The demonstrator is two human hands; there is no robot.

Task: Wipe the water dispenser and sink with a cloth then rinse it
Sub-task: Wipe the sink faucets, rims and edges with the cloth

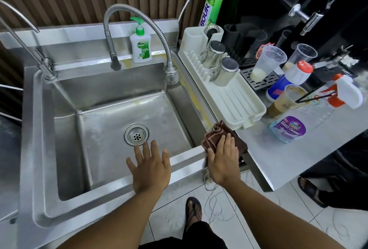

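We've got the left hand point(149, 166) open, fingers spread and straight, held over the near rim of the square stainless steel sink point(35, 149). Fingertips reach out over the basin towards the round metal drain point(136, 134). We can't tell if the palm actually touches the rim.

The right hand point(223, 161) is flat too, not gripping anything. Its straight fingers lie on top of the crumpled dark brown cloth point(213, 135). The cloth sits on the near right corner of the sink rim, right where it meets the steel surface point(288, 159), just near of the white plastic dish rack point(235, 99).

At the far side of the sink there's a bendy ribbed metal faucet point(139, 12) arching over to the right. A white pump bottle of hand soap with a green top point(140, 46) stands on the ledge under it. A thin steel gooseneck tap point(29, 49) is at the far left corner.

Two shiny steel cups point(226, 71) sit upside down in the rack. Further right, a clear spray bottle of blue glass cleaner point(298, 123) stands on the surface among some plastic cups.
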